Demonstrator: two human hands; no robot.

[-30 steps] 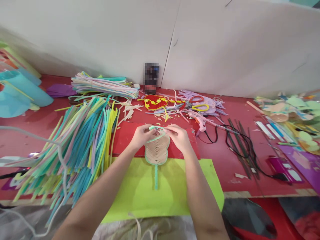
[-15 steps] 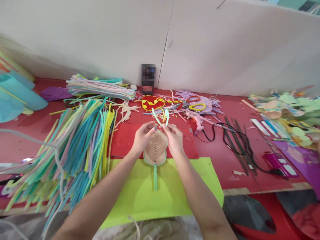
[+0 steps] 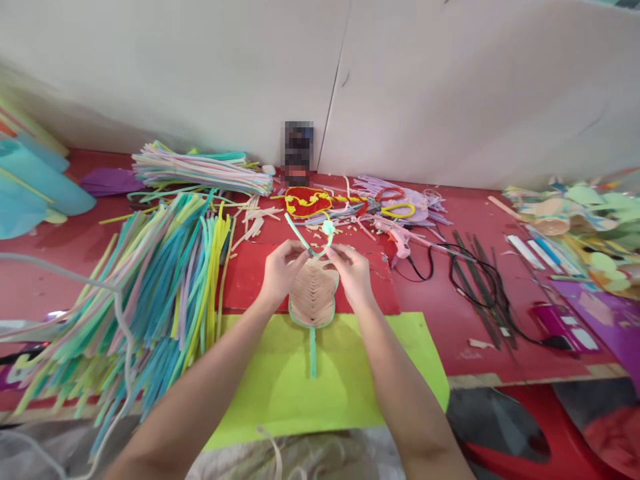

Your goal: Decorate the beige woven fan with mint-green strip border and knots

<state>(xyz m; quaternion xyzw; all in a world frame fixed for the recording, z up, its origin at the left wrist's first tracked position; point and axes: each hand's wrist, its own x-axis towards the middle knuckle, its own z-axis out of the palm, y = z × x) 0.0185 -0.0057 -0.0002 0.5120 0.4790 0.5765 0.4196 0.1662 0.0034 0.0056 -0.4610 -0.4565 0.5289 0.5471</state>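
Between both hands is a mint-green pipe cleaner point(image 3: 296, 231), bent into a wide V with a small fluffy flower-like tuft point(image 3: 328, 227) near its right end. My left hand point(image 3: 285, 268) pinches the left side of the bend with thumb and finger. On the other side my right hand point(image 3: 349, 268) grips it the same way. Just below the fingertips lies a beige leaf-shaped fan point(image 3: 313, 297) with a green edge and a green stem point(image 3: 313, 357); its top is partly hidden by the hands.
Under the fan are a red board point(image 3: 245, 287) and a yellow-green sheet point(image 3: 400, 373). Bundled pipe cleaners point(image 3: 165, 287) spread at left. Beyond the hands lie a red fan with yellow trim point(image 3: 307, 202), scissors point(image 3: 397, 210) and a pink glue gun point(image 3: 400, 240), its black cord running right.
The pipe cleaner has opened from a narrow upright loop to a wider V, its left arm tilting further left. My hands have moved slightly apart.
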